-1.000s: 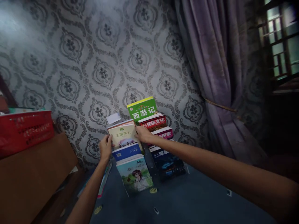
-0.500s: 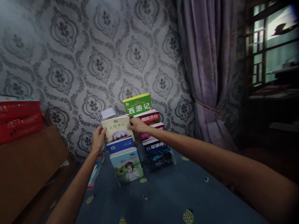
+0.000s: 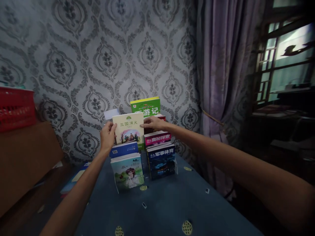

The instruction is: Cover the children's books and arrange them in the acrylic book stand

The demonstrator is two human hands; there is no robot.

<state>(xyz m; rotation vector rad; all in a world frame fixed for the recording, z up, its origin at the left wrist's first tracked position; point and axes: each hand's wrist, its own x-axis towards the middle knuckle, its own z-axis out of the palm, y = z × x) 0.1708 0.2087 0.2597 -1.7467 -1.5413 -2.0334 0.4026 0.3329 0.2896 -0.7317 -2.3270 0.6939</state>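
Note:
Between my two hands is a cream book (image 3: 129, 126) with a painted scene on its cover. My left hand (image 3: 107, 133) grips its left edge, and my right hand (image 3: 152, 124) pinches the right edge. The lower part of this book is behind a blue book (image 3: 124, 149), in front of which stands a green-and-teal book (image 3: 129, 173) with a girl on the cover. To the right is a second row: a green book (image 3: 150, 106) at the back, a pink book (image 3: 157, 139), and a dark blue book (image 3: 161, 162) at the front.
A blue patterned cloth (image 3: 162, 203) covers the table. At the left, a red plastic basket (image 3: 16, 109) sits on a cardboard box (image 3: 27, 160). More books (image 3: 73, 178) lie flat near my left forearm. A purple curtain (image 3: 221, 65) hangs at the right.
The cream book has risen and shifted right relative to the blue book, with both hands on it. It now overlaps part of the green book. The camera view has shifted a little.

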